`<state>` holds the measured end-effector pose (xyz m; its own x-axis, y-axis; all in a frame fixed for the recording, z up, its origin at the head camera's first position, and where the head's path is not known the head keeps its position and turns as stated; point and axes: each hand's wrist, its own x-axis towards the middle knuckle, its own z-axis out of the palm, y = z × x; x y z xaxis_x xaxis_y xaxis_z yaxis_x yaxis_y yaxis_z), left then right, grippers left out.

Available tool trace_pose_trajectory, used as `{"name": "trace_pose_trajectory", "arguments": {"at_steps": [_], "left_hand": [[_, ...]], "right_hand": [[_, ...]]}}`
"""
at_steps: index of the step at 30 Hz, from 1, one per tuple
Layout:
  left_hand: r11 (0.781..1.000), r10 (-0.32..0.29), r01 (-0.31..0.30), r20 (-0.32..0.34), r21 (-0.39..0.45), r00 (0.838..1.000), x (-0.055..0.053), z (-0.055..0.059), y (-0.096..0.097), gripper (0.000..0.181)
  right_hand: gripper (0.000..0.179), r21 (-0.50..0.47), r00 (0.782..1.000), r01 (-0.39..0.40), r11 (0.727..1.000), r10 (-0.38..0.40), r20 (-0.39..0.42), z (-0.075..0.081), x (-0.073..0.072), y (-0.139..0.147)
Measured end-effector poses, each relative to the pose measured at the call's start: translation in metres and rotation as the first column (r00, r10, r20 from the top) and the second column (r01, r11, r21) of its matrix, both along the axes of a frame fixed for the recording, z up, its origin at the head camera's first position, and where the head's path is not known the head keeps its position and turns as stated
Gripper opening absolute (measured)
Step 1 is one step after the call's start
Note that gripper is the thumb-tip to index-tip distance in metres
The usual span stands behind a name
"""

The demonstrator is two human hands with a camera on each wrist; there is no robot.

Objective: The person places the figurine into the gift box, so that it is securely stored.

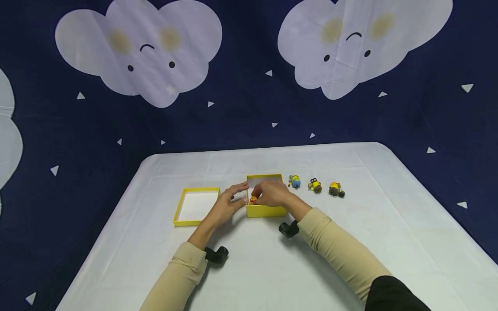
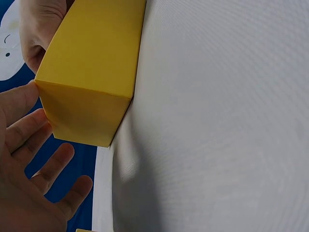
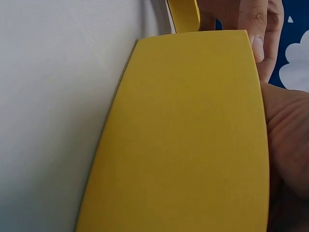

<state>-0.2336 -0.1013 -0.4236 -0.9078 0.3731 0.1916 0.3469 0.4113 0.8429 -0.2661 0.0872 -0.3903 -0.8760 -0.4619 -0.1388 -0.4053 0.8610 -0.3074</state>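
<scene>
An open yellow box (image 1: 266,211) stands on the white table. My right hand (image 1: 272,193) reaches over its front wall and pinches a small red-and-yellow figure (image 1: 253,199) at the front left corner inside. The lower part of that figure is hidden. My left hand (image 1: 225,207) is at the box's left side, its fingers spread and fairly straight. In the left wrist view, fingertips of the left hand (image 2: 29,159) touch the edge of the yellow box (image 2: 87,53). The right wrist view shows mostly the box's front wall (image 3: 178,130), which hides much of the right hand.
A shallow yellow lid (image 1: 186,223) with a white inside lies left of the box. Right of the box, a yellow-and-blue figure (image 1: 295,182), a yellow-and-brown figure (image 1: 314,185) and another such figure (image 1: 335,189) form a row. A dark cloud-print curtain (image 1: 249,116) hangs behind the table.
</scene>
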Motion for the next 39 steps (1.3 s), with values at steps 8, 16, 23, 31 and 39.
{"name": "trace_pose_trajectory", "arguments": {"at_steps": [8,16,23,31,39], "left_hand": [[1.0,-0.012,0.012,0.003,0.007,1.0,-0.0008,-0.001,-0.0008,0.044],[1.0,-0.004,0.004,0.012,0.004,1.0,-0.0014,-0.0015,-0.0011,0.043],[1.0,-0.008,0.008,0.021,-0.004,1.0,-0.0015,-0.001,-0.0011,0.044],[1.0,0.0,-0.001,0.023,0.005,1.0,-0.0004,-0.0014,-0.0011,0.043],[1.0,-0.01,0.009,0.023,0.021,1.0,-0.0009,-0.0016,-0.0018,0.044]], "right_hand": [[0.028,0.028,1.0,0.007,1.0,-0.008,0.028,0.0015,-0.0008,-0.0041],[0.027,0.021,0.998,0.024,0.999,-0.025,0.058,0.0014,-0.0015,-0.005],[0.032,0.002,0.998,0.025,1.0,-0.025,0.061,0.0014,0.0003,-0.0029],[0.03,-0.02,0.999,0.014,1.0,-0.013,0.036,-0.0001,0.002,-0.0014],[0.03,-0.033,1.0,0.007,0.999,-0.006,0.02,-0.0009,0.0027,-0.0002]]}}
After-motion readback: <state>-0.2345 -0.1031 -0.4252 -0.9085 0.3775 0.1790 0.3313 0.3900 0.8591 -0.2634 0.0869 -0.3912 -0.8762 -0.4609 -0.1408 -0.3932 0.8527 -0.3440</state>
